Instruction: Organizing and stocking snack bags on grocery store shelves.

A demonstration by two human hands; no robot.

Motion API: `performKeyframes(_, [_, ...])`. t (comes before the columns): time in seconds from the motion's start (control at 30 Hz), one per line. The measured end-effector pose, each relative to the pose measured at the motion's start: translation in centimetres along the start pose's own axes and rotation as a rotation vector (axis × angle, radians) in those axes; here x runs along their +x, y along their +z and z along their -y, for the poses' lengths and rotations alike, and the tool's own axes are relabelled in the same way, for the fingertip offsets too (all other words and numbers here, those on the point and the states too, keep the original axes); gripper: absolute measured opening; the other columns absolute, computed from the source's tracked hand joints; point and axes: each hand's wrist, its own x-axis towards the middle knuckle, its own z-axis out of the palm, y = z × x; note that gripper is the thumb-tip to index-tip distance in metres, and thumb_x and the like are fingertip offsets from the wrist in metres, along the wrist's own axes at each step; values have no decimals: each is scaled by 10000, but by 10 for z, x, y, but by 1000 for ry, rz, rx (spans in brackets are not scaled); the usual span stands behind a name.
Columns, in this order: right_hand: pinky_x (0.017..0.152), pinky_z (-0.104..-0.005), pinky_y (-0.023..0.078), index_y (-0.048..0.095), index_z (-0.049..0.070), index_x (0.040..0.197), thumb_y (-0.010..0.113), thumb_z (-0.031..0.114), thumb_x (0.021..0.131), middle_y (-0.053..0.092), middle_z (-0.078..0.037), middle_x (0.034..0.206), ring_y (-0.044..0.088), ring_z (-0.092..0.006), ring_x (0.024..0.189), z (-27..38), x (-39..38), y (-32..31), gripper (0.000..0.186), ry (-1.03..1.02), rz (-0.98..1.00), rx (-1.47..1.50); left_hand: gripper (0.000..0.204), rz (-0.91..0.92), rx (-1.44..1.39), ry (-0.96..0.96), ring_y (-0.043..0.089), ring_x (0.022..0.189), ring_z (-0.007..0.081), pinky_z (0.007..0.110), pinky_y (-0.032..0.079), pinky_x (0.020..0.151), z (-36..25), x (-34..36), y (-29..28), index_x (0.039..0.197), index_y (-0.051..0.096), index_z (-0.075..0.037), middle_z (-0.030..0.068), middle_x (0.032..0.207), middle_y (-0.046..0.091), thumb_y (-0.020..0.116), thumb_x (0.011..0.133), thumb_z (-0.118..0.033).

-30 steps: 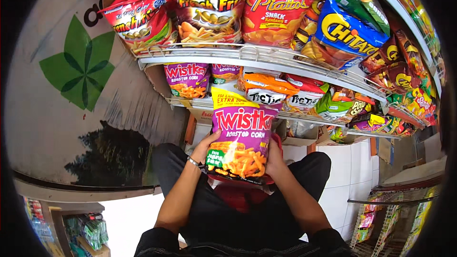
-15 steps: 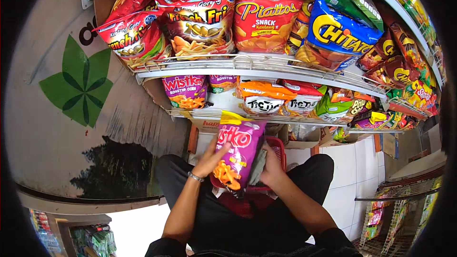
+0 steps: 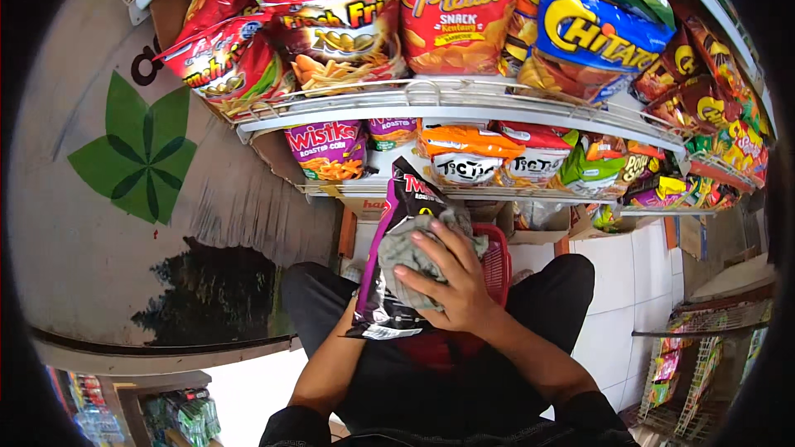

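Note:
A snack bag (image 3: pixel 381 273) with a purple edge, its dark back toward me, is tilted upright over my lap. My left hand supports it from behind; the fingers are hidden by the bag, and only my left forearm (image 3: pixel 329 371) shows below. A crumpled grey cloth (image 3: pixel 403 252) lies against the bag's back. My right hand (image 3: pixel 454 285) presses the cloth onto the bag, fingers spread over it. Behind the bag and my right hand stands a red plastic basket (image 3: pixel 495 269), partly covered.
A wire-fronted upper shelf (image 3: pixel 464 93) holds several snack bags, including a blue bag (image 3: pixel 592 41). More bags, such as an orange and white one (image 3: pixel 468 153), fill the lower shelf. Cardboard boxes (image 3: pixel 538 228) sit beneath. A panel with a green leaf (image 3: pixel 137 153) stands left.
The snack bag has been turned from its purple front to its dark back. My right hand has come across with the grey cloth onto it, and my left hand has gone behind the bag.

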Motion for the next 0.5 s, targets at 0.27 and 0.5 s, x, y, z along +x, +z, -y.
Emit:
performKeyframes(0.27, [1048, -450, 369, 559, -12, 1269, 600, 93, 876, 513, -223, 1320, 505, -376, 1220, -46, -10, 19, 409, 355, -324, 91, 477, 317, -821, -123, 547, 1167, 255, 372, 434, 1036, -13, -14, -17, 1377, 449, -38, 161, 1269, 558, 468, 1016, -349])
performKeyframes(0.5, [1011, -317, 385, 533, -39, 1259, 537, 122, 975, 589, -120, 1220, 539, -196, 1147, -58, -52, 52, 327, 864, -529, 607, 545, -296, -408, -1, 534, 1191, 268, 418, 439, 1047, 40, -34, -98, 1384, 454, -42, 158, 1355, 522, 398, 1023, -447])
